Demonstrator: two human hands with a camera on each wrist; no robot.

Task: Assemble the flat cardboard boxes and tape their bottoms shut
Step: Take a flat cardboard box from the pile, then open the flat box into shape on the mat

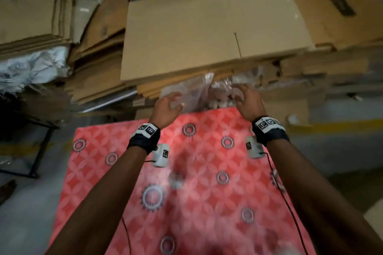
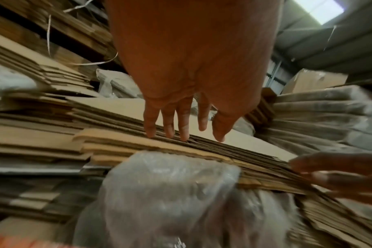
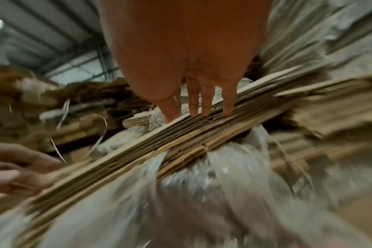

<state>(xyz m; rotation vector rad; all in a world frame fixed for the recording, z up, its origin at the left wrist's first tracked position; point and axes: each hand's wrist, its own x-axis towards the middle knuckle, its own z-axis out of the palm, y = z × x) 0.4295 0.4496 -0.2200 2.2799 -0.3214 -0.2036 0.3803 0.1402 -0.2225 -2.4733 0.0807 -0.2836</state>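
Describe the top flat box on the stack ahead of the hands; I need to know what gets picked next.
The top flat box is plain brown cardboard, folded flat, with creases and one slit between flaps at its near edge. It lies level on a stack of similar sheets, above clear plastic wrap. The left hand and right hand reach toward its near edge with spread fingers, holding nothing.

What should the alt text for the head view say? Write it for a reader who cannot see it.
Both hands, left hand and right hand, reach forward with fingers spread toward the near edge of a stack of flat cardboard boxes, holding nothing. Crumpled clear plastic wrap hangs in front of the stack, and a red patterned cloth lies below the forearms.
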